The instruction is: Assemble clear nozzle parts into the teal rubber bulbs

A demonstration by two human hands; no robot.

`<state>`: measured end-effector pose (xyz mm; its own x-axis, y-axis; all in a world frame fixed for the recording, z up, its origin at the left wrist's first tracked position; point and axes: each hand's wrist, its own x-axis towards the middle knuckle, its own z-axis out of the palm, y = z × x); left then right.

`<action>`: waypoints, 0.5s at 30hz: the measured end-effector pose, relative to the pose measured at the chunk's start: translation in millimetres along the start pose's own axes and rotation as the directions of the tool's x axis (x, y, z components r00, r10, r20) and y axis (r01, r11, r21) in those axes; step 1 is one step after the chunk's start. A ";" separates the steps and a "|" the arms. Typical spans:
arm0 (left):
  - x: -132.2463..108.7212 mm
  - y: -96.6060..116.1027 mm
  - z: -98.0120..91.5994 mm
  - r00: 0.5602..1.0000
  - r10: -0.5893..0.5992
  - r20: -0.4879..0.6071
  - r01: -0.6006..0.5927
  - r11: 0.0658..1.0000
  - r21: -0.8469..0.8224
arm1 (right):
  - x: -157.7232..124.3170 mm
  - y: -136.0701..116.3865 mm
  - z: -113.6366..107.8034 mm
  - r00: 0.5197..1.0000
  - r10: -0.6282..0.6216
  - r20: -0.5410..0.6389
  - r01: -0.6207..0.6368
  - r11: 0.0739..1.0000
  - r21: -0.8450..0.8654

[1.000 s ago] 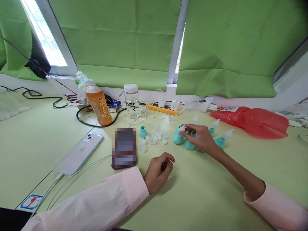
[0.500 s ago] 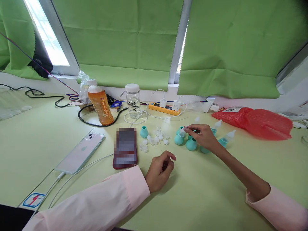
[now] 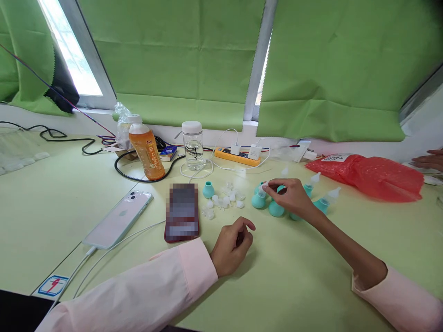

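Teal bulbs (image 3: 276, 208) are clustered under the right hand (image 3: 290, 197), which pinches a clear tip (image 3: 264, 186); the left hand (image 3: 232, 245) is curled loosely on open desk (image 3: 311, 276) nearer the front edge.

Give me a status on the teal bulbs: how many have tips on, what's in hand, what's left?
Done: two teal bulbs with clear tips stand right of the right hand. In hand: its fingers pinch a clear tip over a teal bulb. Left: a bare bulb and loose clear tips. The left hand rests curled on the table.
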<state>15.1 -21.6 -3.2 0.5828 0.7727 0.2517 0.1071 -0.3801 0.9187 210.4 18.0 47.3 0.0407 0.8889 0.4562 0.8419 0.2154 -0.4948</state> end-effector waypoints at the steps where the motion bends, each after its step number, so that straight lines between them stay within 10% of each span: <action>1: 0.0 -0.2 0.0 1.000 0.004 0.003 -0.004 1.000 0.001 | 0.0 -0.7 0.2 1.000 -0.005 -0.002 0.005 1.000 -0.011; 11: -0.3 1.6 1.1 0.996 0.036 0.086 -0.049 0.988 0.146 | 0.4 -1.1 2.6 0.998 -0.002 -0.067 -0.008 0.990 -0.139; 15: -0.2 1.1 1.3 0.993 0.063 0.102 -0.084 0.973 0.216 | -3.0 -9.1 0.4 0.934 -0.195 -0.299 0.134 0.968 -0.213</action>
<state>16.1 -22.8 -2.6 0.6678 0.6909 0.2769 0.2289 -0.5446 0.8069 202.3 13.5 50.1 0.0347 0.6673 0.7440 0.9347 0.2419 -0.2604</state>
